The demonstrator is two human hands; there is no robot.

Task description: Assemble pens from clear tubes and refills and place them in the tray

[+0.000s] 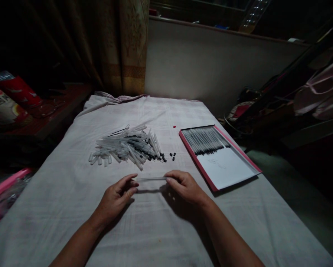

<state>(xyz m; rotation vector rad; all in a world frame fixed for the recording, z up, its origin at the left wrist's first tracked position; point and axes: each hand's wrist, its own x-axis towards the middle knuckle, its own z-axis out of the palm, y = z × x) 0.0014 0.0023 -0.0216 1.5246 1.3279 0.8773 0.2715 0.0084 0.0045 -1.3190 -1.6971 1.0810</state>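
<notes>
A clear pen barrel (152, 179) is held level just above the white cloth, one end pinched in my left hand (116, 197) and the other in my right hand (184, 186). Beyond my hands lies a heap of clear pen barrels and refills (126, 147). A few small black caps (172, 156) lie to the right of the heap. Further right, a shallow red-edged tray (224, 167) holds a row of assembled pens (205, 141) at its far end.
The table is covered with a white cloth (166, 230). A tiny red piece (174, 127) lies near the tray. A pink object (0, 196) lies off the left edge. Packets (7, 100) stand on a side shelf at left; bags and clutter fill the right.
</notes>
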